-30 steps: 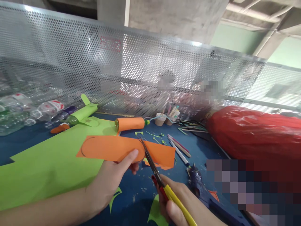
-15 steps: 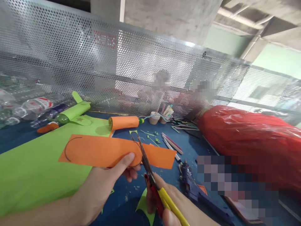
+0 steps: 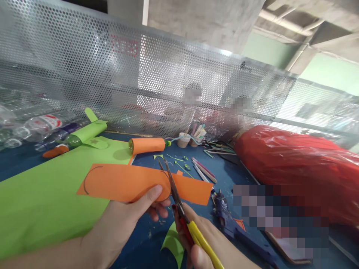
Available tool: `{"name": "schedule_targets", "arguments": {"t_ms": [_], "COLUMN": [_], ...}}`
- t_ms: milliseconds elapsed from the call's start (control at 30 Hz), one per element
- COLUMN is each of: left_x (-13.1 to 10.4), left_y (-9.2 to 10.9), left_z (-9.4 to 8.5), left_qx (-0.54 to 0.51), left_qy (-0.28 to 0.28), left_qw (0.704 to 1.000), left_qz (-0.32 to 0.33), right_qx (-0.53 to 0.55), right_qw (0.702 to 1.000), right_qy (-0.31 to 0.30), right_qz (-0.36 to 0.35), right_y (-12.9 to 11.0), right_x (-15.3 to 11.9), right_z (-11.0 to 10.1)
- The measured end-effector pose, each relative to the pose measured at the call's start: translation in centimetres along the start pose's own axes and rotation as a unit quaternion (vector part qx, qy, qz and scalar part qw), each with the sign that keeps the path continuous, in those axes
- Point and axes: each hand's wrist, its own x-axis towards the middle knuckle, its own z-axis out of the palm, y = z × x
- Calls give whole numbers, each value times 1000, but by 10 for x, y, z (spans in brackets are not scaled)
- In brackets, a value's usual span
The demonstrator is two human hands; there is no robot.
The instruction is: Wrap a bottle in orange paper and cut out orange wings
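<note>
My left hand [image 3: 140,209] pinches a strip of orange paper [image 3: 120,183], thumb on top and fingers beneath. Dark curved lines are drawn near both ends of the strip. In my right hand [image 3: 196,231] is a pair of scissors [image 3: 179,201] with red and yellow handles. Their blades are slightly apart and straddle the paper along the right-hand curve, just right of my left thumb. The strip's right end stays joined to the rest, as far as I can see. Below the scissors lies a green paper scrap [image 3: 174,244].
A large green sheet [image 3: 50,194] covers the left. Beyond are an orange-wrapped bottle [image 3: 148,145], a green-wrapped bottle [image 3: 86,133], clear bottles [image 3: 42,125] and cups of markers [image 3: 183,140]. A glue gun [image 3: 232,220] and red plastic bag [image 3: 294,168] lie right. A perforated metal screen [image 3: 120,74] stands behind.
The orange strip has shifted slightly right and down, its left end tilting a little. The scissor blades stay at the right-hand curve. Both hands keep their hold.
</note>
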Motion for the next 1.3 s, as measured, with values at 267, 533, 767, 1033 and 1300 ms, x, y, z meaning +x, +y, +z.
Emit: {"name": "schedule_targets", "arguments": {"t_ms": [267, 533, 767, 1033, 1300], "left_x": [3, 4, 10, 14, 15], "left_y": [-1, -2, 3, 8, 5], "left_z": [0, -2, -4, -3, -5], "left_qx": [1, -1, 28, 39, 37], "left_qy": [3, 0, 10, 13, 0], "left_qw": [1000, 1000, 999, 999, 999], "left_qz": [0, -4, 16, 29, 28], "right_qx": [40, 19, -32, -23, 31], "right_qw": [999, 1000, 996, 994, 996], "right_qy": [9, 11, 77, 102, 82], "right_qz": [-33, -10, 27, 11, 32], "right_y": [4, 2, -18, -9, -6], "right_x": [2, 3, -7, -7, -3], "right_z": [3, 1, -4, 2, 2]}}
